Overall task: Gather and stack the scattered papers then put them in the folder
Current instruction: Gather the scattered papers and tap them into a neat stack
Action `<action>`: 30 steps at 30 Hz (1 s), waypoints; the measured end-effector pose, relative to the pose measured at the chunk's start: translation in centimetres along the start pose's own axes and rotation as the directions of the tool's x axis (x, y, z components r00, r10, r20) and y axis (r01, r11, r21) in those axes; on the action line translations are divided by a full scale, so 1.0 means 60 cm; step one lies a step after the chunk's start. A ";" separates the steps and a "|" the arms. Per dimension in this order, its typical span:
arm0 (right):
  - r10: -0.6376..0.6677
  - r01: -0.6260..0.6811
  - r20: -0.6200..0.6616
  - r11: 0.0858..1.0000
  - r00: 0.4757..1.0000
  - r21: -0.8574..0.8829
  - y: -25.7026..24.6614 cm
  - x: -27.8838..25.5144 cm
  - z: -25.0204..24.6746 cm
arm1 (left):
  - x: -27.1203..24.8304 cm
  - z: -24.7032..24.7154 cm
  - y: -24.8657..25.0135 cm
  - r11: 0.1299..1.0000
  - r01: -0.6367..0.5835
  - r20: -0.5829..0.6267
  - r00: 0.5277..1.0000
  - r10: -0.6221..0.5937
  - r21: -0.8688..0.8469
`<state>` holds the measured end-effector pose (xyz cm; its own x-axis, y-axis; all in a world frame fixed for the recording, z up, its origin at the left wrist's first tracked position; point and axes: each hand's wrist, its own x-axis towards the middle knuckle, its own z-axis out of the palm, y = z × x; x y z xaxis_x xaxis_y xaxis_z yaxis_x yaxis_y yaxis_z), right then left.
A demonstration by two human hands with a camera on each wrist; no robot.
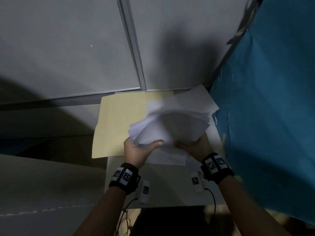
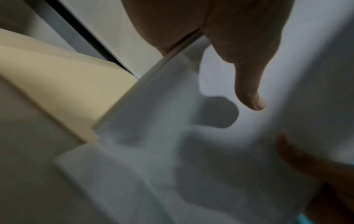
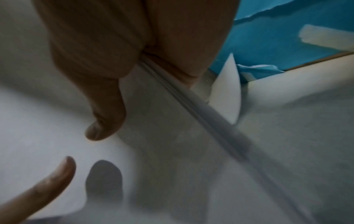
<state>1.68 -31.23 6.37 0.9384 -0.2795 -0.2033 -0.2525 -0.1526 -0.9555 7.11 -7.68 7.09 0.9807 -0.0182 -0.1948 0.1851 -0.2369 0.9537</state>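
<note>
A fanned stack of white papers [image 1: 172, 123] is lifted above the small white table [image 1: 170, 193]. My left hand [image 1: 139, 149] grips its near left corner, thumb on top. My right hand [image 1: 194, 147] grips the near right edge, thumb over the sheets. In the left wrist view the left thumb [image 2: 247, 84] lies on the papers [image 2: 172, 136]. In the right wrist view the right thumb [image 3: 103, 112] lies on the stack [image 3: 172, 151], whose edge runs between thumb and palm. The open manila folder [image 1: 119, 123] lies flat under and left of the stack. One more white sheet [image 1: 168, 157] lies beneath the hands.
A teal sheet [image 1: 272, 116] hangs along the right side, close to the papers. Grey partition panels [image 1: 68, 48] stand behind the table. Cables [image 1: 213, 200] trail from the wrist bands over the table's near edge. A pale surface [image 1: 42, 184] lies lower left.
</note>
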 end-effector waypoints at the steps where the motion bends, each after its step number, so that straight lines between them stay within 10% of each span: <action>1: 0.033 -0.033 -0.002 0.999 0.999 -0.022 0.016 -0.001 0.007 | 0.002 0.002 -0.014 0.999 0.030 0.039 0.999 -0.031 0.024; 10: 0.128 -0.128 -0.055 0.992 0.990 0.007 0.036 0.027 0.012 | 0.012 -0.011 -0.064 0.994 0.102 -0.086 0.991 -0.098 0.041; 13: 0.356 -0.351 -0.388 0.932 0.850 0.087 0.070 0.071 -0.036 | 0.004 -0.053 -0.102 0.963 0.268 -0.181 0.950 -0.256 0.041; 16: 0.579 -0.593 -0.383 0.800 0.720 0.095 0.092 0.126 -0.059 | -0.002 -0.087 -0.169 0.897 0.422 -0.156 0.902 -0.402 0.133; 30: 0.276 -0.396 -0.386 0.876 0.880 -0.275 0.090 0.209 -0.041 | -0.024 -0.102 -0.159 0.922 0.383 -0.151 0.909 -0.388 -0.063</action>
<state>11.50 -37.88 -0.83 0.6647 -0.6544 -0.3605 -0.6577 -0.2836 -0.6979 4.31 0.55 -0.30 0.8296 0.2221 -0.5123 0.5497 -0.1642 0.8191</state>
